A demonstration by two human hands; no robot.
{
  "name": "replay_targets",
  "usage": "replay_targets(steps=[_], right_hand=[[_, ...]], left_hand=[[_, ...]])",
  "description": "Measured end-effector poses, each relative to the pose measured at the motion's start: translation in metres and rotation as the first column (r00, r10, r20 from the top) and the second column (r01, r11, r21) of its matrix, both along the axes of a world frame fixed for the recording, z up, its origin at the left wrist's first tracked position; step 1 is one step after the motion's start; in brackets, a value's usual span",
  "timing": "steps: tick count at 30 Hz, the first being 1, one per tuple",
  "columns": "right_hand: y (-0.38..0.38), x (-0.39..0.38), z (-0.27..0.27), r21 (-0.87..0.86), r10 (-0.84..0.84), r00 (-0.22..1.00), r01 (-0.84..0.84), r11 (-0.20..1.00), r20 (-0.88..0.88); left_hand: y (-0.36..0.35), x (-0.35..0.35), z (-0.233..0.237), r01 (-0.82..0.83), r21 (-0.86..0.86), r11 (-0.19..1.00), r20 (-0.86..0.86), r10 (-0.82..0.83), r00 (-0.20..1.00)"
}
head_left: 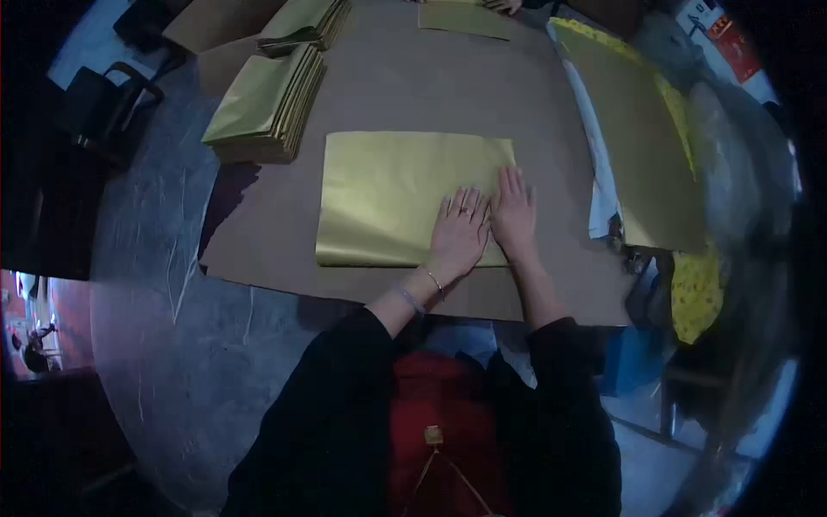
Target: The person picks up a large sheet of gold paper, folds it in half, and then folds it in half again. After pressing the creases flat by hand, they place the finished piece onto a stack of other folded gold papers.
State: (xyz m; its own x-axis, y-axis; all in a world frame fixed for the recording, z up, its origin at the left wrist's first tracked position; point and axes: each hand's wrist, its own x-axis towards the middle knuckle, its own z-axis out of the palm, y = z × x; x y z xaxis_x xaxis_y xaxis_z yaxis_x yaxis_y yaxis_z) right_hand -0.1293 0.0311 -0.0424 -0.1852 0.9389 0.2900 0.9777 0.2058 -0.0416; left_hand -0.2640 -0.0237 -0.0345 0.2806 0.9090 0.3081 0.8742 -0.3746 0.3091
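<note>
Lying flat on glossy, rectangular gold paper [388, 185]: left hand [460, 231], right hand [514, 217].

Gold paper on a brown worktop

The sheet [379, 189] is gold, with a paler gleaming band across its lower left part. Around it, the worktop [439, 86] is dull brown. Left of the sheet, the near stack [258, 95] is gold on top, its edges striped in gold and darker brown. Right of the sheet, the large panel [633, 129] is olive gold, edged with pale blue-white and yellow; below it, the yellow cloth [696, 297] bears small dark spots. Nearer than the sheet are black sleeves [336, 370] and a red garment [444, 396].
</note>
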Motion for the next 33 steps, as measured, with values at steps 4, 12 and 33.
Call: replay_targets(steps=[4, 12, 33], right_hand=[[0.004, 0.000, -0.004, 0.045, -0.001, 0.999, 0.003, 0.999, -0.035], [0.005, -0.001, -0.003, -0.015, -0.050, 0.997, 0.049, 0.999, -0.056], [-0.092, -0.181, 0.029, 0.078, 0.122, 0.043, -0.554, 0.829, -0.992]], left_hand=[[-0.017, -0.023, 0.004, -0.013, 0.005, 1.000, 0.029, 0.013, 1.000], [-0.047, -0.149, 0.018, -0.265, -0.047, 0.963, -0.096, 0.260, 0.961], [-0.057, -0.179, 0.017, -0.358, -0.032, 0.933, -0.287, 0.335, 0.898]])
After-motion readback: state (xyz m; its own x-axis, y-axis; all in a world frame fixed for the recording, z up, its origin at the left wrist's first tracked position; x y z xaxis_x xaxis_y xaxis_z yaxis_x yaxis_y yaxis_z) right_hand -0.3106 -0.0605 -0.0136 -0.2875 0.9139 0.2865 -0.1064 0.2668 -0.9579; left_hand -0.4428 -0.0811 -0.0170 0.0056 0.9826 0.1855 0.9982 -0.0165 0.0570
